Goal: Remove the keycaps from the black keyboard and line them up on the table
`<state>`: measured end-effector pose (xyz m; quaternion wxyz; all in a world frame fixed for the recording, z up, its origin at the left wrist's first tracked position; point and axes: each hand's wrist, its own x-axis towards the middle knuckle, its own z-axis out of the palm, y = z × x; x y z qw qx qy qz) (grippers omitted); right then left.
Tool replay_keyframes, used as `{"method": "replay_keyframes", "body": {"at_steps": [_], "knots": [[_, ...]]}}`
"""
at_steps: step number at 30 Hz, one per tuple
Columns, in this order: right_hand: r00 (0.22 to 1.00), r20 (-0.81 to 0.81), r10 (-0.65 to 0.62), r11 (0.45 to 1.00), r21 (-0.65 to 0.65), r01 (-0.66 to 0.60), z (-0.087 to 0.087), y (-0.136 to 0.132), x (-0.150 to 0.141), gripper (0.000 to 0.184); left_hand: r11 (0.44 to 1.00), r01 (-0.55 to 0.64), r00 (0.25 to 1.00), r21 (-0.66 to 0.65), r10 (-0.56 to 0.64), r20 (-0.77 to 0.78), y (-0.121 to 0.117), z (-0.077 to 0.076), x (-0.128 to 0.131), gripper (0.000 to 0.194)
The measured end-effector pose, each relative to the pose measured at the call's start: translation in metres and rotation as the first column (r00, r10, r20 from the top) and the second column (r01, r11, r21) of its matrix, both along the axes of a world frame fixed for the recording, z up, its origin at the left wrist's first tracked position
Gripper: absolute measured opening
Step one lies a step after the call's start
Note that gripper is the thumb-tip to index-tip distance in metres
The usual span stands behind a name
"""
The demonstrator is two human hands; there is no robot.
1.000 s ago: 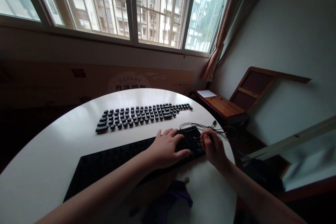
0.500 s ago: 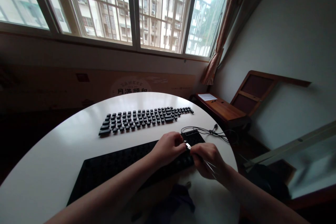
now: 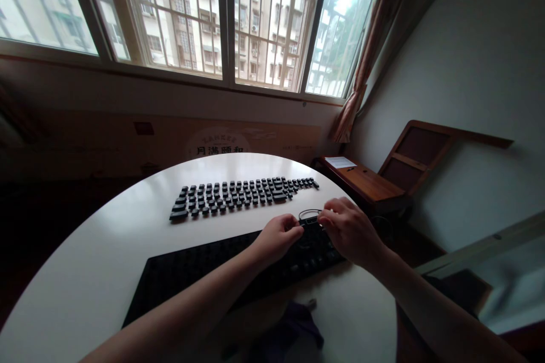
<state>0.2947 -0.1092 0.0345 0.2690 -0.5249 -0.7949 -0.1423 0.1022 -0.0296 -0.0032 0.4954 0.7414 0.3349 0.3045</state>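
Observation:
A black keyboard (image 3: 187, 269) lies across the table in front of me, many of its keycaps off. My left hand (image 3: 281, 233) is above its right part, thumb and fingertips pressed together; whatever they pinch is too small to make out. Close by on the right, my right hand (image 3: 351, 232) is closed over the keyboard's upper right corner, with a small pale glint at its fingertips. What it grips is mostly hidden by the fingers. Beyond the keyboard, loose black keycaps (image 3: 238, 195) stand in several rows on the white table (image 3: 85, 261).
A dark purple cloth (image 3: 293, 329) lies near the table's front edge. Part of a black cable (image 3: 307, 212) loops behind the keyboard. To the right stands a wooden chair (image 3: 378, 181) with a paper sheet (image 3: 339, 162). A barred window is behind the table.
My right hand has moved up and right, away from my left hand. The silvery piece between the hands no longer shows clearly. The view has shifted slightly.

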Motion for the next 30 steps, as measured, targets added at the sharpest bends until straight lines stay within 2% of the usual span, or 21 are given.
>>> {"method": "replay_keyframes", "body": {"at_steps": [3,6,13,21,25,30], "knots": [[0.991,-0.038,0.127,0.983,-0.131,-0.131,0.004,0.007,-0.002,0.024,1.000,0.016,0.999,-0.026,-0.015,0.030,0.000,-0.005,0.002,0.023],[0.981,-0.095,0.167,0.953,-0.238,-0.185,0.003,0.011,-0.004,0.025,0.998,0.026,0.997,-0.066,-0.021,0.070,0.002,-0.008,0.001,0.026],[0.958,-0.105,0.268,0.933,-0.218,-0.285,0.002,0.025,-0.004,0.019,0.988,0.031,0.995,-0.152,-0.016,0.094,0.000,-0.003,-0.001,0.027],[0.936,-0.001,0.352,0.911,-0.227,-0.343,0.013,0.045,-0.003,0.018,0.967,0.024,0.994,-0.253,0.004,0.109,0.004,-0.003,-0.002,0.027],[0.933,0.036,0.358,0.910,-0.236,-0.340,0.015,0.046,-0.003,0.022,0.962,0.035,0.991,-0.272,0.003,0.137,0.005,-0.004,-0.001,0.028],[0.953,-0.072,0.293,0.934,-0.190,-0.301,0.016,0.068,0.014,0.014,0.956,-0.047,0.978,-0.288,0.102,0.180,0.008,-0.008,0.000,0.031]]}}
